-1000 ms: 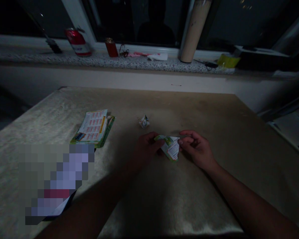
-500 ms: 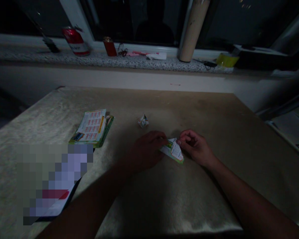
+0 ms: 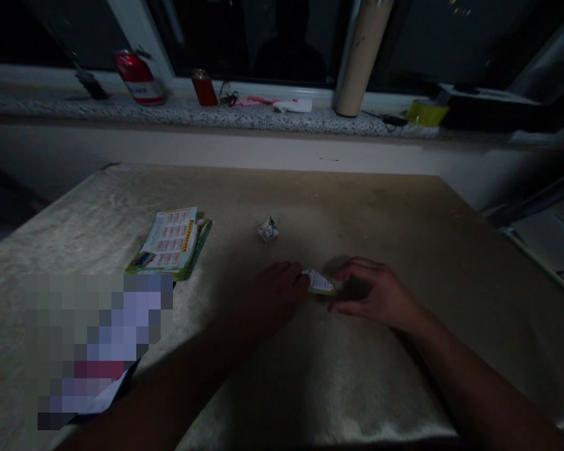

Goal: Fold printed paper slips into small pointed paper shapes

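Observation:
A small folded piece of printed paper (image 3: 320, 282), white with green edging, shows between my hands just above the table. My left hand (image 3: 282, 287) is closed on its left end, and the fingers cover part of it. My right hand (image 3: 373, 289) stands to the right of the paper with thumb and fingers spread apart, near its right tip and holding nothing visible. Beyond my left hand, a small folded paper shape (image 3: 267, 230) with pointed corners sits on the table.
A stack of printed calendar sheets (image 3: 169, 241) lies at left, above a partly blurred flat device (image 3: 108, 398). On the granite sill (image 3: 244, 118) are a red can (image 3: 138, 78), an orange lighter-like object (image 3: 204, 88), a cardboard tube (image 3: 363, 59) and yellow tape (image 3: 427, 114).
My right hand has let go of the paper's edge and opened its fingers. The paper has turned and shows smaller between the hands. My left hand still grips it.

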A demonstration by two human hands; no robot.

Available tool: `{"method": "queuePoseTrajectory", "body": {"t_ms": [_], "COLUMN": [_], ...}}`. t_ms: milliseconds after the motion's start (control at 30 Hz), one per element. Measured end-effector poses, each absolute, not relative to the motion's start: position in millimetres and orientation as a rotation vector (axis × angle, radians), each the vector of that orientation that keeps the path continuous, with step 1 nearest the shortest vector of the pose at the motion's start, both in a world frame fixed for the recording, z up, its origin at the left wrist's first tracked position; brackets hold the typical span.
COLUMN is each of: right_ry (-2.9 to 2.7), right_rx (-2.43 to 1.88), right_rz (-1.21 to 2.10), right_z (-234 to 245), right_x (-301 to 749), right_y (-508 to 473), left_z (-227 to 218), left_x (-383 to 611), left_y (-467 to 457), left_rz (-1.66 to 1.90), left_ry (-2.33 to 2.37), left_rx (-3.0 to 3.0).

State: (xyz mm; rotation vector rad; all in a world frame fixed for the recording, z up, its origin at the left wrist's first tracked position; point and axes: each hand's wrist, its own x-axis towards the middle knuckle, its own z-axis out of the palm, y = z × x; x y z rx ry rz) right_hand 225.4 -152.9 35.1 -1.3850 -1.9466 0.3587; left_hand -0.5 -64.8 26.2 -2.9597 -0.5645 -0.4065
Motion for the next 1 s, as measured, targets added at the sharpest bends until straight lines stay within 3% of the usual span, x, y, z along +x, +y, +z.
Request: {"method": "queuePoseTrajectory", "body": {"t_ms": [1000], "right_ry": [-2.33], "right_rx": [-1.414], "right_rz": [0.312], "right_z": [30], "right_x": [215], "right_y": [-154], "left_z": [31], "left_x": [-10], "left_y": [-74], "left_rz": [-0.272], "left_ry": [-0.66], "left_rx": [-3.263]}}
